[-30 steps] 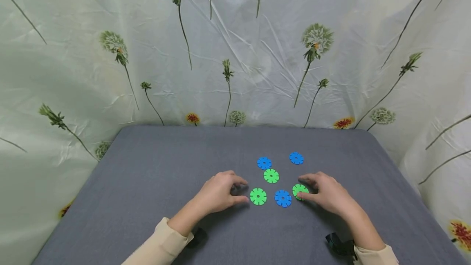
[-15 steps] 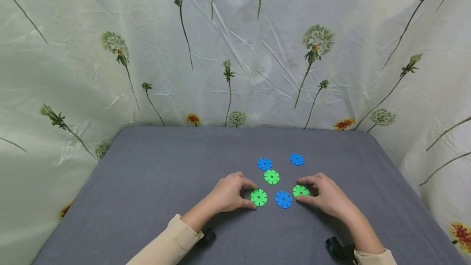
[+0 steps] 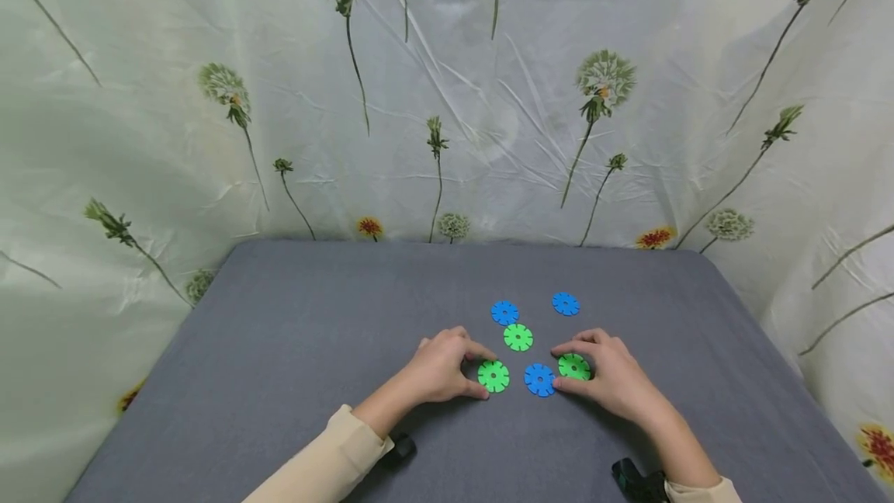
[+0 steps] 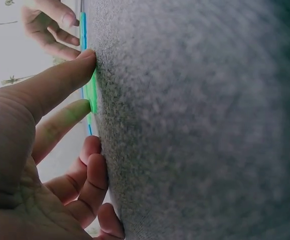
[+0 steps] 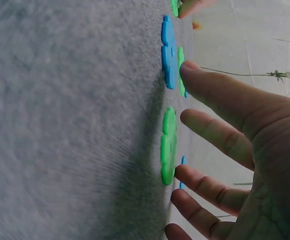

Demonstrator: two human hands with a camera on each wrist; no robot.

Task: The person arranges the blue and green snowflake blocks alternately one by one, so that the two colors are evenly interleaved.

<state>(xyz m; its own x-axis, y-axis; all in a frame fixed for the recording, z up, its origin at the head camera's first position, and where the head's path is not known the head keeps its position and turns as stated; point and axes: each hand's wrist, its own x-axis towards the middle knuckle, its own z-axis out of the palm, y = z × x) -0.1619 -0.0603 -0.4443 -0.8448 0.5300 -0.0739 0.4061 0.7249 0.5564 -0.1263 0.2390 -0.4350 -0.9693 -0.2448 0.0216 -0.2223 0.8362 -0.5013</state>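
Observation:
In the head view, my left hand has its thumb and index finger curled round the edges of a flat green notched disc lying on the cloth. The left wrist view shows that green disc edge-on between the two fingertips. My right hand hovers, thumb and fingers spread, over another green notched disc. Its thumb tip is by the right edge of a blue notched disc; in the right wrist view the fingers stand apart from the green disc and the blue disc.
Behind lie a third green disc and two more blue discs, one close against it and one farther right. Grey cloth covers the table. A flower-print curtain hangs along its back and sides.
My left hand has moved right until thumb and index finger reach round the left green disc. My right hand has shifted left, its thumb passing from the right green disc to the blue disc's edge.

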